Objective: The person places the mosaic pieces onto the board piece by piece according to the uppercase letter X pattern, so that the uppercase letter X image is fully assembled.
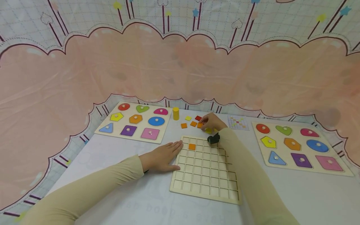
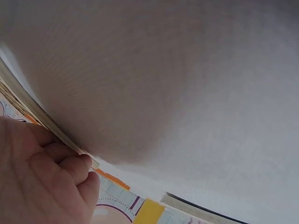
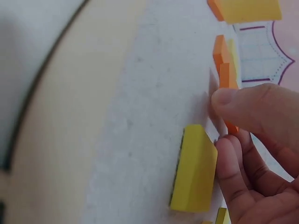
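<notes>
Grid board [image 1: 204, 175] holds one orange tile [image 1: 192, 146] near its corner.

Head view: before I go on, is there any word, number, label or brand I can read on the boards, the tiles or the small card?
No readable text in any view.
Small white card with a coloured grid: coloured squares only, too small to show any print.
Two wooden shape boards: plain coloured shapes, no lettering.
Wooden grid tray and the orange square tile in it: unmarked.
Tablecloth: faint marks near the front edge, too blurred to read.
</notes>
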{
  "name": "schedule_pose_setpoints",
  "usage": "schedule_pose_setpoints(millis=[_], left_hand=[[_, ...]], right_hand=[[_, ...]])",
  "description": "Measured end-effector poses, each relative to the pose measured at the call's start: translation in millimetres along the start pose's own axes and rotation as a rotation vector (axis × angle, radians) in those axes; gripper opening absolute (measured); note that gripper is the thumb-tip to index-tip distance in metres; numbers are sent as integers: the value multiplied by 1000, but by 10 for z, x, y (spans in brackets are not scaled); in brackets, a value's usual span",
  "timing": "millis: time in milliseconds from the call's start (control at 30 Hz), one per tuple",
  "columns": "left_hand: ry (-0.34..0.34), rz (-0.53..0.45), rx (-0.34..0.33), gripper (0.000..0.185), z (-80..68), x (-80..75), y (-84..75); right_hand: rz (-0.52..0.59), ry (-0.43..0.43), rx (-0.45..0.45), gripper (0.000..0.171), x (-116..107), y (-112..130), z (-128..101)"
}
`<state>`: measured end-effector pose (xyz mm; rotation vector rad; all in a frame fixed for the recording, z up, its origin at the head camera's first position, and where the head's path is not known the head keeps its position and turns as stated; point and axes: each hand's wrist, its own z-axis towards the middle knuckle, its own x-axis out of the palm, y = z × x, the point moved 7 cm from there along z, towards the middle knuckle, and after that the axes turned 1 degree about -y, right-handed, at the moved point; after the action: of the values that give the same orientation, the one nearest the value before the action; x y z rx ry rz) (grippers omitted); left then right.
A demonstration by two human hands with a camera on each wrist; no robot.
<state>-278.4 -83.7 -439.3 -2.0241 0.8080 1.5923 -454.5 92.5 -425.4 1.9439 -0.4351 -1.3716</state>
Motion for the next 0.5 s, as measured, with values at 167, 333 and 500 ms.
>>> schedule_pose_setpoints(millis=[167, 333, 500], left_hand=[[2, -1, -2, 89, 2, -2, 2], [4, -1, -6, 89, 0, -7, 4], [2, -3, -7, 88, -7, -26, 1]], right_hand=[[33, 14, 4, 26, -9, -37, 7], [61, 24, 4, 27, -7, -11, -23], [70, 22, -23, 27, -17, 8, -22]])
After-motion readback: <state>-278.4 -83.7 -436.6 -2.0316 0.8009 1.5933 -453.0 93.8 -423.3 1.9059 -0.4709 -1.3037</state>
